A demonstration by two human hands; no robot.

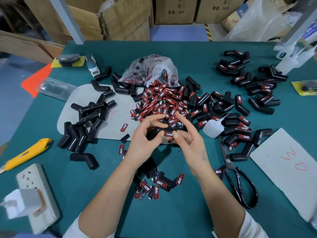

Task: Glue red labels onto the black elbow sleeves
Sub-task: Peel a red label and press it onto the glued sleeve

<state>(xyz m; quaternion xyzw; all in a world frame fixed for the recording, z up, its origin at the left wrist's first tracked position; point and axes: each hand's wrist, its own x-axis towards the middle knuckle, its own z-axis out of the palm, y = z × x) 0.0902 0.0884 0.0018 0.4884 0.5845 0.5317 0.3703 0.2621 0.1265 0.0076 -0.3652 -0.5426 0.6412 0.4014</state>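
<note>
Both hands hold one black elbow sleeve point(155, 133) above the middle of the green table point(171, 212). My left hand point(145, 140) grips its left end. My right hand point(187, 140) pinches its right part, thumb pressing on the red label point(168, 134) that lies on the sleeve. A heap of loose red labels point(161, 100) spills from a clear plastic bag point(151, 69) just beyond my hands. Unlabelled sleeves point(85, 121) are piled at the left. Labelled sleeves point(240, 124) lie at the right. A white glue bottle point(213, 128) lies beside my right hand.
Black scissors point(235, 176) lie at the right, next to a grey card point(291, 177) with red writing. A yellow utility knife point(25, 153) and a white power strip point(37, 194) lie at the left. More labels point(159, 184) are scattered between my forearms. Cardboard boxes point(123, 18) stand behind the table.
</note>
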